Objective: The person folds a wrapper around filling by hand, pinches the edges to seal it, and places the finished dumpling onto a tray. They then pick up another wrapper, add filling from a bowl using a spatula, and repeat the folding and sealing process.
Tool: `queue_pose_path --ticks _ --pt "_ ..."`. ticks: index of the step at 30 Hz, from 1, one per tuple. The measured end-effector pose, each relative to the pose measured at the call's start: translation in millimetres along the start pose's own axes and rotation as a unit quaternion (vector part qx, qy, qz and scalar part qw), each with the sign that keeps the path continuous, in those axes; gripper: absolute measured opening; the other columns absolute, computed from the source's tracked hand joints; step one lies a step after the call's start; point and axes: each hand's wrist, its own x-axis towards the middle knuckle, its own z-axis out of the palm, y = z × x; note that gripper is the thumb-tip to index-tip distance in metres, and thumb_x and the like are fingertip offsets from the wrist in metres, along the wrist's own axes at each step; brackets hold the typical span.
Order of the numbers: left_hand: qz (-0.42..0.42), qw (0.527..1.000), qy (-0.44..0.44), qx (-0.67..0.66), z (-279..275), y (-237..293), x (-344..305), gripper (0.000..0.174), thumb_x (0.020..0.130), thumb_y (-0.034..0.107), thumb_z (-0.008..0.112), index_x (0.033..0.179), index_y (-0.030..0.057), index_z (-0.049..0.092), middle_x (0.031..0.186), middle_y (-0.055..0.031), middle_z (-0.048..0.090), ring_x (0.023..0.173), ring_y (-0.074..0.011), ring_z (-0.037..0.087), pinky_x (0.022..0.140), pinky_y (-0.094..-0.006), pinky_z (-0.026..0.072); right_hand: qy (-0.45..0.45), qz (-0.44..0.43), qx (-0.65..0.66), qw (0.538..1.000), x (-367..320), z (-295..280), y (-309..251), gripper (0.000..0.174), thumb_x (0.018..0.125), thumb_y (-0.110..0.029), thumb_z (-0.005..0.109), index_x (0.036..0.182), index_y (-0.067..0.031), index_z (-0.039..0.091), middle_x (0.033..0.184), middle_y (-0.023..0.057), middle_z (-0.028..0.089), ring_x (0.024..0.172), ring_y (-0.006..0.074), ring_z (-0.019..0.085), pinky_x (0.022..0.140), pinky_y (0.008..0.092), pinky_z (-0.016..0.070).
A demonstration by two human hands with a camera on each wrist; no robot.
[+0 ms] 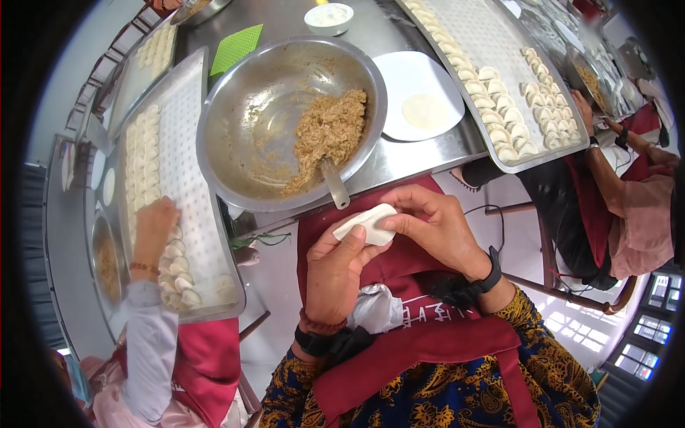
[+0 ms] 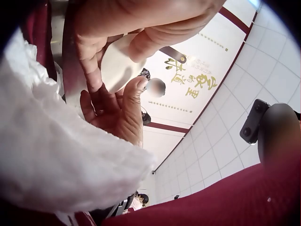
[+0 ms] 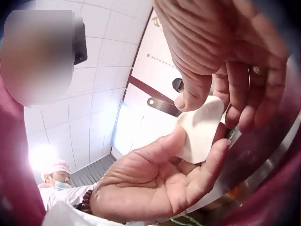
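White dough, folded into a dumpling (image 1: 367, 223), sits just below the middle of the head view, held over a red apron (image 1: 428, 342) and in front of the table edge. The left hand (image 1: 335, 267) cups it from below: the fingers curl under it and the thumb lies along its near side. The right hand (image 1: 435, 225) comes in from the right of the frame and pinches the dumpling's upper edge between thumb and bent fingers. From the right wrist, the dumpling (image 3: 200, 127) rests on the left hand's (image 3: 155, 183) upturned fingers, with the right hand (image 3: 221, 47) gripping it from above. The left wrist view shows the same pale dumpling (image 2: 117, 61) between both hands.

Just above the hands in the head view stands a big steel bowl (image 1: 264, 107) with a heap of brown filling (image 1: 328, 132) and a spoon (image 1: 334, 184) whose handle points toward the hands. To its right lies a white plate (image 1: 407, 71) bearing a round wrapper (image 1: 426, 110). A perforated tray (image 1: 193, 143) at the left carries rows of finished dumplings, where another person's hand (image 1: 153, 225) rests. A second tray (image 1: 464, 28) runs along the upper right.
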Motion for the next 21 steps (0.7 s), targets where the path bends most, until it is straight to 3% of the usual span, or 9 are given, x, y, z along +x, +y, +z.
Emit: queue_pose_path --ticks 1,5,7,16,19,21 --pt "-0.001 1.000 0.000 0.000 0.9 0.4 -0.4 0.030 0.099 0.011 0.054 0.124 -0.0048 0.057 0.122 -0.0145 0.062 0.112 -0.0240 0.062 0.097 -0.0414 0.0516 -0.031 0.054 0.023 0.998 -0.5 -2.8 2.5 0.022 0.088 -0.012 0.071 0.105 0.0018 0.068 0.095 0.0077 0.072 0.087 0.0115 0.066 0.074 0.0250 0.0523" --pt "0.016 0.998 0.002 0.068 2.3 -1.2 -2.6 0.032 0.098 0.007 0.053 0.128 -0.0036 0.056 0.122 -0.0149 0.062 0.110 -0.0221 0.062 0.092 -0.0379 0.0548 -0.084 0.117 0.044 0.989 -2.1 -5.1 1.2 0.019 0.089 -0.009 0.070 0.105 0.0005 0.068 0.098 0.0029 0.069 0.089 0.0088 0.063 0.079 0.0236 0.0520" --pt "0.015 0.995 0.003 0.095 3.9 -0.8 -2.8 0.033 0.098 0.006 0.053 0.130 -0.0036 0.056 0.123 -0.0146 0.062 0.110 -0.0210 0.062 0.091 -0.0362 0.0557 -0.070 0.073 0.038 0.994 -1.9 -3.1 -2.7 0.018 0.089 -0.009 0.071 0.104 0.0007 0.068 0.097 0.0029 0.069 0.089 0.0086 0.063 0.078 0.0232 0.0518" --pt "0.012 0.991 0.018 0.132 13.9 4.2 -7.6 0.033 0.097 0.007 0.056 0.128 -0.0044 0.058 0.119 -0.0140 0.064 0.104 -0.0189 0.064 0.089 -0.0326 0.0563 -0.031 0.060 0.045 0.997 -3.7 0.1 -5.3 0.016 0.089 -0.008 0.068 0.102 0.0016 0.069 0.094 0.0047 0.071 0.087 0.0081 0.064 0.075 0.0228 0.0516" --pt "0.035 0.987 0.035 0.154 12.3 3.6 -8.8 0.032 0.099 0.007 0.050 0.124 -0.0105 0.055 0.114 -0.0173 0.064 0.099 -0.0235 0.066 0.085 -0.0361 0.0561 -0.044 0.032 0.006 0.999 -4.6 -1.0 -5.5 0.016 0.089 -0.009 0.070 0.103 0.0002 0.070 0.095 0.0042 0.071 0.088 0.0087 0.064 0.077 0.0233 0.0518" --pt "0.028 0.987 0.062 0.144 7.6 2.4 -8.2 0.028 0.097 0.010 0.058 0.120 -0.0049 0.062 0.109 -0.0125 0.068 0.096 -0.0178 0.067 0.085 -0.0308 0.0573 -0.044 0.011 -0.011 0.999 -4.7 -1.1 -5.0 0.017 0.089 -0.009 0.070 0.103 -0.0001 0.070 0.095 0.0042 0.071 0.088 0.0086 0.064 0.077 0.0234 0.0519"
